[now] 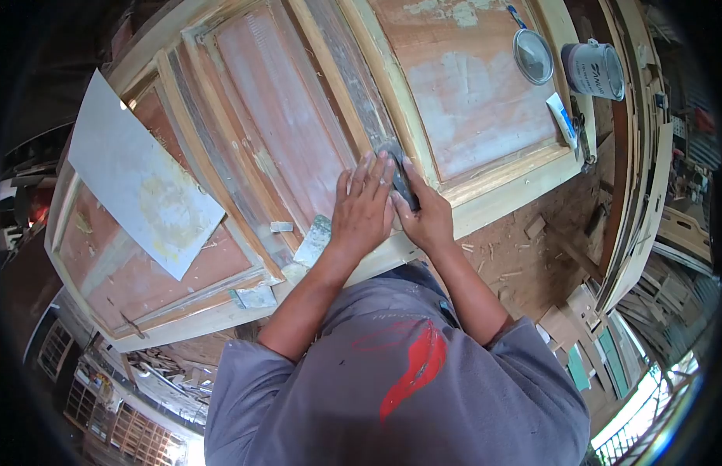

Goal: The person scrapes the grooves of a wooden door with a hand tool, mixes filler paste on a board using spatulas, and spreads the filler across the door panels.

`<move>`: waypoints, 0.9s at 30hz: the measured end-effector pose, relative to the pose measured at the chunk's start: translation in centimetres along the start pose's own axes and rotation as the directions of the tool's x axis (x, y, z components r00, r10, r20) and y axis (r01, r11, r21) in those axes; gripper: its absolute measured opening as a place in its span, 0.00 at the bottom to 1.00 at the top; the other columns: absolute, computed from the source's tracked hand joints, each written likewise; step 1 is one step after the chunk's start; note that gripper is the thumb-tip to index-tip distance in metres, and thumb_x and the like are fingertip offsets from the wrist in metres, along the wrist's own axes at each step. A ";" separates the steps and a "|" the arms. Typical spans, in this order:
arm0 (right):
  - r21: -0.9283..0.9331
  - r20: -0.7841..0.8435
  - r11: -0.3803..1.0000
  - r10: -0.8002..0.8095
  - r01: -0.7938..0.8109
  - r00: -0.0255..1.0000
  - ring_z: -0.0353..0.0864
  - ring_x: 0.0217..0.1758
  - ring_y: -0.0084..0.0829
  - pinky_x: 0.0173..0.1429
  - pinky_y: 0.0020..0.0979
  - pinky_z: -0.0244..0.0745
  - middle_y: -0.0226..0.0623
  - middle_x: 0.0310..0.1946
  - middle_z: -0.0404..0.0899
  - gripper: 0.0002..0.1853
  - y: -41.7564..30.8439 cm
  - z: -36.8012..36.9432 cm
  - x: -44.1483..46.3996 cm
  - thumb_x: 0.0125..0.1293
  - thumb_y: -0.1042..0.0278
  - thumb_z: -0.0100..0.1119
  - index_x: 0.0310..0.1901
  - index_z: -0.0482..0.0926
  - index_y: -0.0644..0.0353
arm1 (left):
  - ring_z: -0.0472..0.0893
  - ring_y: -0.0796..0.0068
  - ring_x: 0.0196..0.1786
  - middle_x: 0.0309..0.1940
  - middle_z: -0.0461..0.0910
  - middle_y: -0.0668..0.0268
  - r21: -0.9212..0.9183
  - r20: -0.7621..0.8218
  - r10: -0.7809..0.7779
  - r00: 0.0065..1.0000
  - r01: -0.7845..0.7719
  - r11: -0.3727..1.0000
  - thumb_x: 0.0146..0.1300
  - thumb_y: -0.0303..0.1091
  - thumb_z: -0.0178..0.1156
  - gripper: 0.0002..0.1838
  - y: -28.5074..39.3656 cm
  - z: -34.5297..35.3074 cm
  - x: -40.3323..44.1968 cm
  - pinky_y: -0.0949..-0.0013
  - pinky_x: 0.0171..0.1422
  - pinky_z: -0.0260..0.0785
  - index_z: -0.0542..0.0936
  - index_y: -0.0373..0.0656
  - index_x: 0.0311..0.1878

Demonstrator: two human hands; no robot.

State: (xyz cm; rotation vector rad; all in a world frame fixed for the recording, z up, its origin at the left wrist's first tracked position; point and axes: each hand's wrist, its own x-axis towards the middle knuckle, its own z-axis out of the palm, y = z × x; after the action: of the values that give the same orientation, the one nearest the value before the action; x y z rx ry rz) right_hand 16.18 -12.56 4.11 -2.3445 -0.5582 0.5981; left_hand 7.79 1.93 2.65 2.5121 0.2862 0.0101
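A large panelled wooden door (pixel 524 186) lies flat before me, with pale filler smeared over its panels and rails. At a middle rail, my right hand (pixel 429 217) grips a dark grey piece of sandpaper (pixel 405 190), its thumb and fingers on either side. My left hand (pixel 362 206) lies alongside, fingers stretched out flat, their tips on the rail and by the sandpaper's edge. The underside of the sandpaper and part of its far end are hidden. Close to my left wrist rests a worn greenish sandpaper piece (pixel 314 241).
A stained white board (pixel 155 182) lies across the door's left part. Another sandpaper scrap (pixel 252 297) is at the front edge. On the right stand a paint can (pixel 592 70), a round clear lid (pixel 533 57), a tube (pixel 561 120) and scissors (pixel 583 140). Wood scraps litter the ground.
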 end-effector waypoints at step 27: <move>-0.274 -0.100 0.959 -0.102 0.071 0.990 0.88 0.31 0.48 0.35 0.46 0.80 0.44 0.30 0.88 0.33 -3.2 1.5 7.0 0.72 0.48 0.66 0.78 0.73 0.37 | 0.59 0.46 0.85 0.85 0.59 0.48 -0.131 -0.027 -0.052 0.998 0.048 0.990 0.69 0.44 0.62 0.39 -0.7 2.3 -4.2 0.44 0.85 0.50 0.67 0.37 0.80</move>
State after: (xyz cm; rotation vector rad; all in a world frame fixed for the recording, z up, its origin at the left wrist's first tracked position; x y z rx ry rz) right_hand 20.26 -5.87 3.35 -2.5731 -0.7248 0.3640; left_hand 3.76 0.34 0.64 2.3763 0.3493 0.0455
